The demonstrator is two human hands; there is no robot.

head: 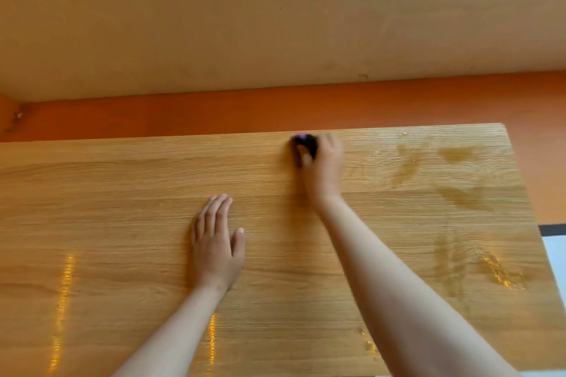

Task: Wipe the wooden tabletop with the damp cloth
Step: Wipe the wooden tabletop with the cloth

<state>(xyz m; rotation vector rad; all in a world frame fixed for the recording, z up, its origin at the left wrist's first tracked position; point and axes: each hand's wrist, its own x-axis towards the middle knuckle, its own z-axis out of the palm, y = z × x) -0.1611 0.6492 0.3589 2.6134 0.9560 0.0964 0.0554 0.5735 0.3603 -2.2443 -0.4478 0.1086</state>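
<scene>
The wooden tabletop [116, 208] fills the lower half of the head view. My right hand [324, 165] reaches to the far edge, blurred, and presses a small dark purple cloth [303, 144] against the wood; most of the cloth is hidden under my fingers. My left hand [217, 242] lies flat on the tabletop near the middle, palm down, fingers slightly apart, holding nothing. Wet streaks [459, 193] darken the wood on the right side of the table.
An orange floor strip [214, 113] runs beyond the table's far edge, below a beige wall [245, 24]. The table's right edge slants down toward a pale surface [556, 254] at the right border.
</scene>
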